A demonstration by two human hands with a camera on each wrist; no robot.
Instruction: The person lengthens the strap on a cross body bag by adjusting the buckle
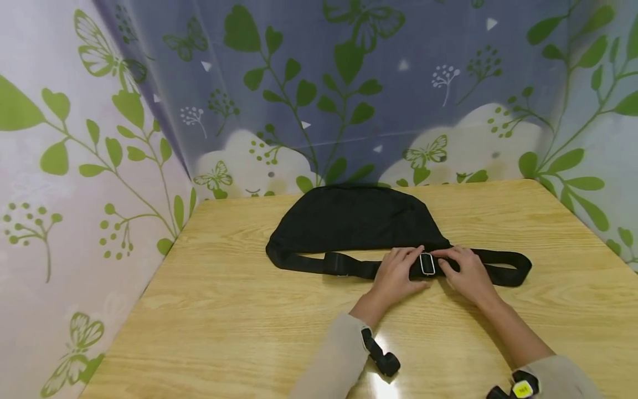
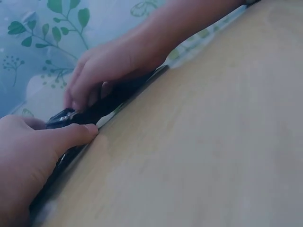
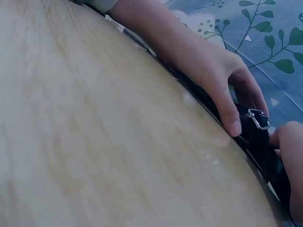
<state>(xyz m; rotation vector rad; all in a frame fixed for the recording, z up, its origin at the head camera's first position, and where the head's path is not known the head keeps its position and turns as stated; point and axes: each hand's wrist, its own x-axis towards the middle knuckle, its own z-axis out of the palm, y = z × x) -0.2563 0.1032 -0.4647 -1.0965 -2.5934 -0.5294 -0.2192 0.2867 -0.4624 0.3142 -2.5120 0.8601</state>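
Observation:
A black waist bag (image 1: 359, 219) lies flat on the wooden table, its black strap (image 1: 304, 263) stretched along the near side and looped at the right. On the strap sits a silver metal slide buckle (image 1: 432, 265). My left hand (image 1: 396, 274) holds the strap just left of the buckle, thumb on the near edge and fingers across the far edge. From the other side, my right hand (image 1: 471, 274) pinches the strap right beside the buckle. In the right wrist view the buckle (image 3: 258, 119) stands between both hands, partly raised. Fingers hide some of the strap.
The wooden table (image 1: 209, 332) extends to both sides and toward me. A patterned cloth (image 1: 279, 111) with leaves and butterflies hangs behind it and at both sides. Black bands (image 1: 381, 354) are worn on both wrists over beige sleeves.

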